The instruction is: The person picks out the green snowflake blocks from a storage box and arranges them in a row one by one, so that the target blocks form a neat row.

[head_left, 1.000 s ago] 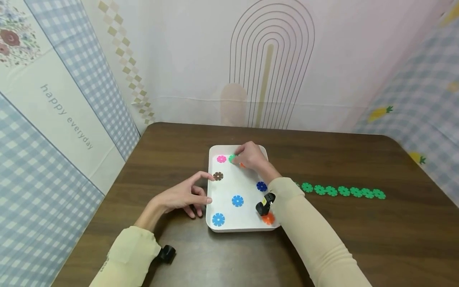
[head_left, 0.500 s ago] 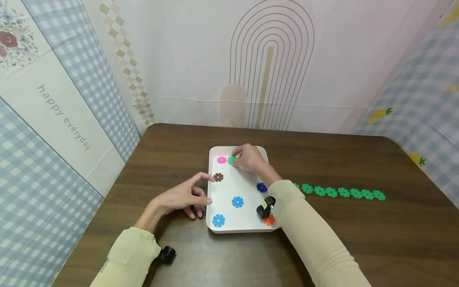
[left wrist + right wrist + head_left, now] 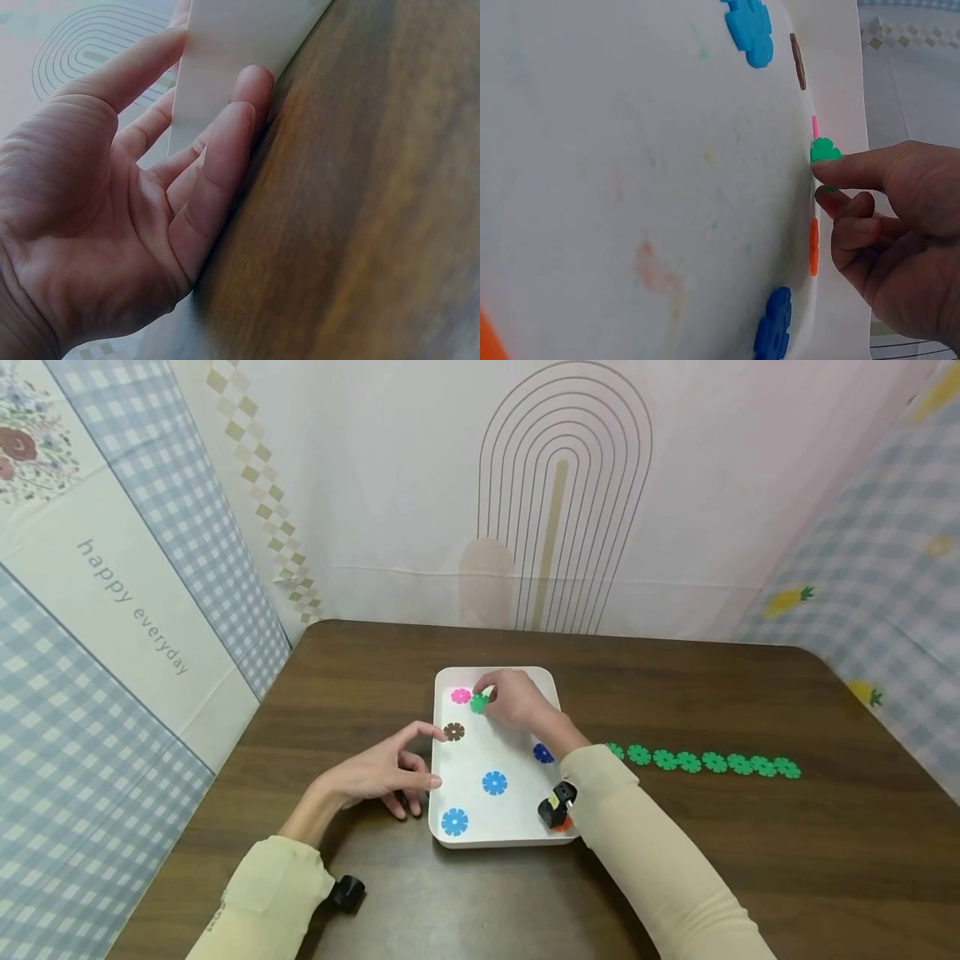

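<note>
My right hand (image 3: pixel 517 702) pinches a green flower-shaped interlocking disc (image 3: pixel 478 704) between thumb and index finger, at the far left part of a white tray (image 3: pixel 468 764). In the right wrist view the green disc (image 3: pixel 824 148) stands up at the fingertips, beside a pink disc (image 3: pixel 814 126). My left hand (image 3: pixel 378 768) rests against the tray's left side, thumb and index fingertip at the rim, close to a brown disc (image 3: pixel 453 732). The left wrist view shows the other fingers relaxed along the tray wall (image 3: pixel 225 52). An orange disc (image 3: pixel 814 247) is hidden from the head view.
Light blue discs (image 3: pixel 494 783) and a dark blue disc (image 3: pixel 543 752) lie in the tray. Another orange disc (image 3: pixel 562 827) is partly covered by the right wrist camera (image 3: pixel 557 806). A row of several green discs (image 3: pixel 714 762) lies on the brown table (image 3: pixel 675 693) to the right.
My right hand has drawn slightly left and nearer, and the green disc it pinches has shifted with it and now shows more. The left hand stays at the tray's edge.
</note>
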Demonstrator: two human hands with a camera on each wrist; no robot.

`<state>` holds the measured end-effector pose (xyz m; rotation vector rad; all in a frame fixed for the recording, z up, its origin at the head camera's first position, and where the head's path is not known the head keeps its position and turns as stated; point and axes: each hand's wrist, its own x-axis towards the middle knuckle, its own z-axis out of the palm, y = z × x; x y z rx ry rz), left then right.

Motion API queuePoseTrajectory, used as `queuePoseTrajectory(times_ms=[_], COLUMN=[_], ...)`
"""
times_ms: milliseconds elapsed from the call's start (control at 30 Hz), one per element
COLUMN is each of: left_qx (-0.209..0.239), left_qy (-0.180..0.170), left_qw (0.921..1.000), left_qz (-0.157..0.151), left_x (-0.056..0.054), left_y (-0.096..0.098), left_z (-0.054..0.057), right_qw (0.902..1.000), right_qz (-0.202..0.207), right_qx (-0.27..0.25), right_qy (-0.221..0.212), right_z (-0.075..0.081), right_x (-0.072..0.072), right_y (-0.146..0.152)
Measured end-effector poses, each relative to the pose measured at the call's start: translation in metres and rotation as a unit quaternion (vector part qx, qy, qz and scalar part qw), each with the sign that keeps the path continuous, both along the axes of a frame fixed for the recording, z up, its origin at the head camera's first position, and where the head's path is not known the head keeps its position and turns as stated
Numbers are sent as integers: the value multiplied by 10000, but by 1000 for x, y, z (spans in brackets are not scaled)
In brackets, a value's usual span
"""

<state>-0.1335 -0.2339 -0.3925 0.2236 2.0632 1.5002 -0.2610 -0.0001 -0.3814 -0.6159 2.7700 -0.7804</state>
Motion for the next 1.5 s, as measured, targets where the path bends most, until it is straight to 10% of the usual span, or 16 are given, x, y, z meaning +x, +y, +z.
queuePoseTrajectory(times_ms=[767, 1500], left_qx=[-19, -10], left_qy=[-2, 75], left_qw=[10000, 10000], left_qz=[-81, -49], left_x=[-2, 1], left_y=[5, 1], left_z=[1, -2], right_qw=[9836, 9654], right_qz=[-190, -442], right_qx=[-1470, -2381], right_qy=[-1026, -969], right_z=[15, 58], right_x=[1, 19], right_y=[34, 94])
